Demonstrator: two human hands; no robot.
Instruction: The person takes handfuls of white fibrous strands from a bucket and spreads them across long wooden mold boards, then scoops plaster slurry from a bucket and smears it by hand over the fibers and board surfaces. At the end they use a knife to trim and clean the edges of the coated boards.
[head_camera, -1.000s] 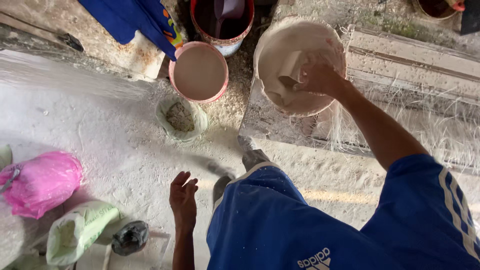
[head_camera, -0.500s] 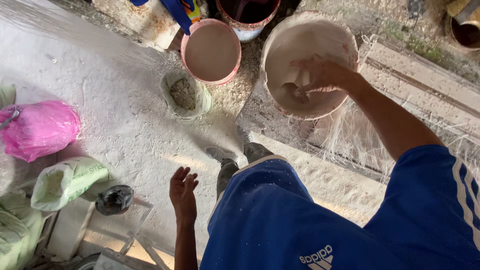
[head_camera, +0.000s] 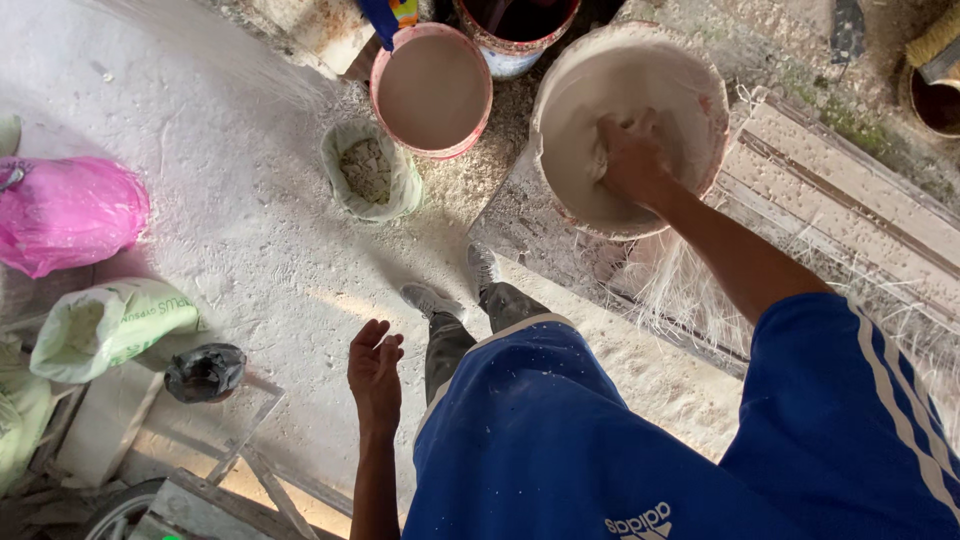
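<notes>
My right hand (head_camera: 630, 158) reaches down into a big white bucket (head_camera: 548, 110) of pale wet paste, fingers curled and smeared with the mix. Whether they grip anything there is hidden by the paste. My left hand (head_camera: 374, 372) hangs beside my leg with its fingers loosely apart, holding nothing. The bucket stands on a dusty board in front of my shoes (head_camera: 432, 298).
Left of the big bucket stands a pink-rimmed bucket (head_camera: 377, 95) of beige liquid, with a small open sack of grey powder (head_camera: 365, 172) below it. A dark red bucket (head_camera: 510, 55) stands behind. A pink bag (head_camera: 65, 212), a green-white sack (head_camera: 112, 325) and a black bag (head_camera: 205, 372) lie left. Fibre-strewn planks (head_camera: 830, 205) run right.
My right hand has sunk deeper into the paste, and the pale flat piece it held a second ago no longer shows. The view has shifted. My left hand stays hanging open.
</notes>
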